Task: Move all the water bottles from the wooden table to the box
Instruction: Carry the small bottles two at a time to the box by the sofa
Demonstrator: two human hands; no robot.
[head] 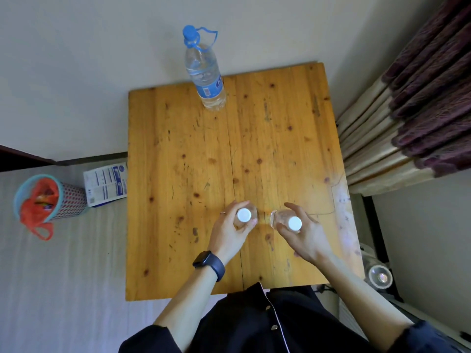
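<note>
Two small clear bottles with white caps stand upright side by side near the front of the wooden table (pixel 178 154). My left hand (pixel 230 231) is wrapped around the left small bottle (pixel 244 215), and my right hand (pixel 302 234) grips the right small bottle (pixel 293 222). Both bottles look to be standing on the tabletop. A tall clear water bottle (pixel 206 77) with a blue cap, blue carry loop and blue label stands alone at the far edge of the table. No box for the bottles is clearly in view.
On the floor to the left stands a patterned bin (pixel 53 200) holding an orange bag, with a white and blue package (pixel 105 184) beside it. Striped curtains (pixel 407 118) hang at the right. A round clear object (pixel 379 276) sits low at the table's right.
</note>
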